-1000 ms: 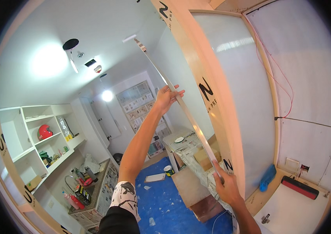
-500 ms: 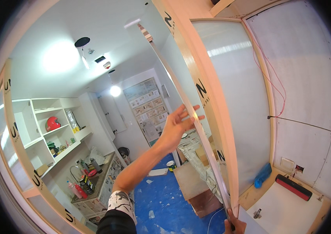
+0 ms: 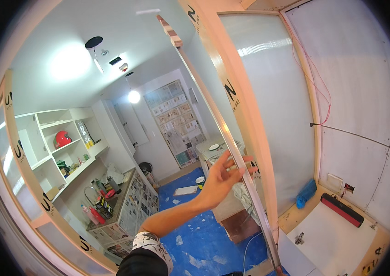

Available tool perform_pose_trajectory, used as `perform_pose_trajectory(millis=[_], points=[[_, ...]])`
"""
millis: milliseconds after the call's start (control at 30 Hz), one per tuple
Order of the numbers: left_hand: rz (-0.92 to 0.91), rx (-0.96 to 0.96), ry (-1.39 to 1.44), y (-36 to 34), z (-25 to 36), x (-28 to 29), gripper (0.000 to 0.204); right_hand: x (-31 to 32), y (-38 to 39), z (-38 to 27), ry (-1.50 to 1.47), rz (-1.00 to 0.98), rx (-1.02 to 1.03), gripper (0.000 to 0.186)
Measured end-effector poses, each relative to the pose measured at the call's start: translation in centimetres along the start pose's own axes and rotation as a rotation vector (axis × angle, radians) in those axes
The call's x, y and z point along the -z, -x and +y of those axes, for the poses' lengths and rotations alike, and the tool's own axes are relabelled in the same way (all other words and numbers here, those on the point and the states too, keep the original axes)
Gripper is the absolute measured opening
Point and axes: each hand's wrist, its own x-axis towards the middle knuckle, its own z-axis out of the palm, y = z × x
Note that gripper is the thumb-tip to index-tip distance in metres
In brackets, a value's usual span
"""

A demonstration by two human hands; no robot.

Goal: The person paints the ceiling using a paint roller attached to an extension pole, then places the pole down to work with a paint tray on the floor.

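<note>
A long, slim metal bar [image 3: 224,129] stands slanted alongside a pale wooden post [image 3: 252,124]. My left hand [image 3: 222,177] is closed loosely around the middle of the bar, its fingertips showing past the far side. At the lower edge, only a sliver of my right hand [image 3: 279,270] shows, against the bar's bottom end; most of it is out of the picture. On the bar's top end, near the ceiling, sits a short piece with light and brown stripes [image 3: 170,32].
Blue sheeting [image 3: 195,250] with scraps covers the floor. Left stands a paper-covered counter [image 3: 133,209] with bottles, under white shelves [image 3: 57,123] holding a red helmet [image 3: 62,139]. A brown box [image 3: 238,225] is beyond the bar. Right is a ledge with a black-and-red case [image 3: 341,210].
My left hand has slid lower along the bar. The view has shifted, and my right hand has mostly dropped out at the lower edge. The bar still leans beside the post.
</note>
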Motion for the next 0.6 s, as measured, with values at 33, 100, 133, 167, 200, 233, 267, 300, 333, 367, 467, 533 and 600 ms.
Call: perform_pose_trajectory(millis=[33, 100, 133, 167, 200, 233, 267, 300, 333, 367, 467, 533, 600], points=[[0.034, 0.012, 0.011, -1.1, -0.4, 0.8, 0.051, -0.7, -1.8, -0.3, 0.023, 0.017, 0.03, 0.037], [0.048, 0.019, 0.014, -4.1, -1.9, 3.9, 0.048, -2.9, -5.1, -0.1, 0.064, 0.052, 0.082, 0.039], [0.054, 0.023, 0.012, -5.8, -2.5, 5.6, 0.047, -4.1, -6.8, 0.1, 0.082, 0.07, 0.108, 0.039], [0.084, 0.025, 0.011, -7.5, -3.0, 7.4, 0.046, -5.2, -8.9, -0.2, 0.101, 0.083, 0.137, 0.04], [0.115, 0.022, 0.007, -9.3, -3.4, 9.2, 0.044, -6.2, -11.8, -1.2, 0.069, 0.077, 0.143, 0.043], [0.115, 0.019, 0.02, -11.1, -3.9, 11.4, 0.044, -7.2, -14.7, -2.5, 0.038, 0.071, 0.149, 0.046], [0.112, 0.015, 0.032, -12.9, -4.3, 13.7, 0.044, -8.2, -17.4, -3.3, 0.018, 0.093, 0.193, 0.047], [0.096, 0.003, 0.033, -14.8, -5.0, 15.8, 0.045, -9.1, -19.7, -3.8, 0.001, 0.124, 0.233, 0.048], [0.087, -0.009, 0.032, -16.4, -5.2, 17.6, 0.047, -10.0, -21.6, -4.4, -0.018, 0.102, 0.195, 0.048], [0.078, -0.021, 0.031, -17.9, -5.5, 19.3, 0.048, -10.8, -23.2, -5.0, -0.039, 0.079, 0.158, 0.047], [0.123, 0.004, 0.027, -21.5, -5.4, 22.5, 0.043, -12.5, -28.0, -5.5, -0.01, 0.074, 0.154, 0.047], [0.094, 0.012, 0.022, -23.6, -5.4, 24.5, 0.044, -13.8, -30.2, -5.8, -0.028, 0.1, 0.165, 0.047], [0.077, 0.015, 0.024, -25.0, -5.5, 26.0, 0.046, -14.8, -32.0, -6.0, -0.092, 0.134, 0.151, 0.047]])
